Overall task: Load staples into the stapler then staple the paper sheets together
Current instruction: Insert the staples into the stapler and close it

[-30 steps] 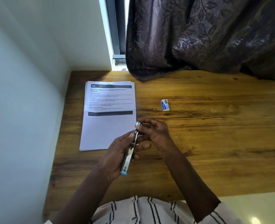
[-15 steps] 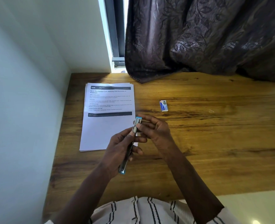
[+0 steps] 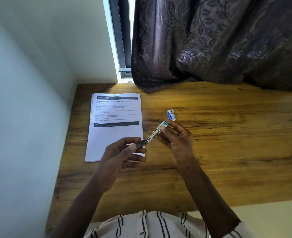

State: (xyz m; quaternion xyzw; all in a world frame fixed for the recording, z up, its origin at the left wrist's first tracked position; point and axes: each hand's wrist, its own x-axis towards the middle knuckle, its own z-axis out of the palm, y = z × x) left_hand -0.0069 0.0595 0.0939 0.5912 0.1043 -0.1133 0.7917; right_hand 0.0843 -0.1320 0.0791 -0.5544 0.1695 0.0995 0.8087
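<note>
- The person holds a slim metal stapler (image 3: pixel 154 133) in the air over the wooden table (image 3: pixel 227 152), slanted from lower left to upper right, its blue-tipped end pointing towards the far right.
- The right hand (image 3: pixel 176 140) pinches the blue end between thumb and fingertips.
- The left hand (image 3: pixel 123 155) grips the darker lower end with thumb and forefinger, the other fingers loosely curled below.
- The two hands are a little apart, joined only by the stapler between them.
- From here the stapler looks swung open lengthwise, though I can't say whether any staples sit in its channel.
- A stack of printed paper sheets (image 3: pixel 115 127) lies flat on the table at the left, near the wall (image 3: pixel 21 117); the left hand hangs over its lower right corner.
- A small blue-and-white staple box (image 3: pixel 171 114) lies on the table just beyond the right hand, apart from the sheets.
- A dark patterned curtain (image 3: pixel 219 43) hangs over the table's far edge.
</note>
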